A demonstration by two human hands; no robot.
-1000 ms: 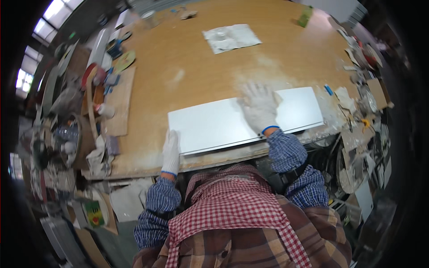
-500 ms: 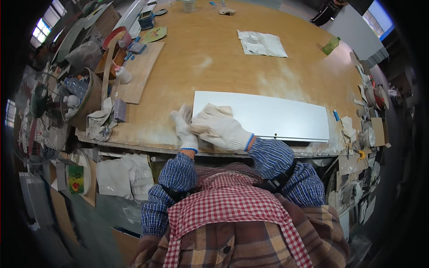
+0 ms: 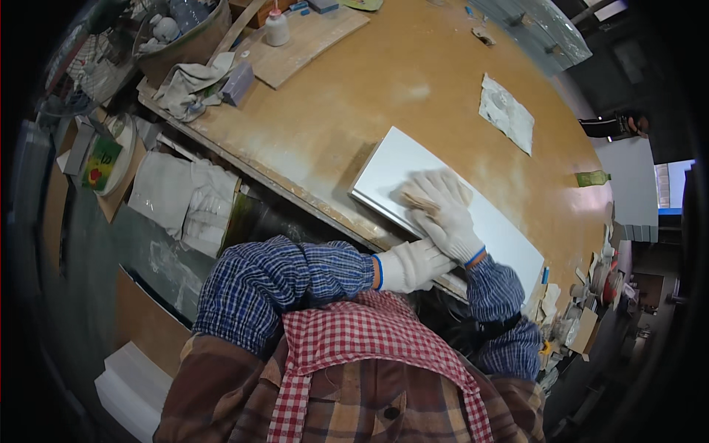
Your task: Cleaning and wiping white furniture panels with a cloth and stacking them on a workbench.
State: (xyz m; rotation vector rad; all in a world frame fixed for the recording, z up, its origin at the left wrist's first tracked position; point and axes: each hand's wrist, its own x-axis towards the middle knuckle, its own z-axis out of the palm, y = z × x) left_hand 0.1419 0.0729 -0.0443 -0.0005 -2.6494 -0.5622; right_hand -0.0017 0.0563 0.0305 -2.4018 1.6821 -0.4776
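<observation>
A long white panel [image 3: 402, 159] lies on the tan worktable, slanting from upper left to lower right, with a groove along its near long edge. My right hand [image 3: 449, 221], in a white knitted glove, presses a folded beige cloth [image 3: 416, 198] against the top face of the panel. The cloth is partly hidden under the glove. My left hand [image 3: 410, 266], gloved the same way, is at the near long edge of the panel, just below the right wrist. Its fingers stretch to the right, and some of their tips are hard to make out.
A white bottle [image 3: 277, 29] stands on a board [image 3: 317, 46] at the upper left, near a purple-grey block [image 3: 238, 83] and a rag [image 3: 190, 88]. Beyond the panel lies a white sheet [image 3: 507, 114]. A green bottle [image 3: 593, 179] rests by the far right edge.
The view has turned, so the table and panel now slant down to the right. My right hand with the cloth has moved along the panel; my left has moved from its left end to the near edge.
</observation>
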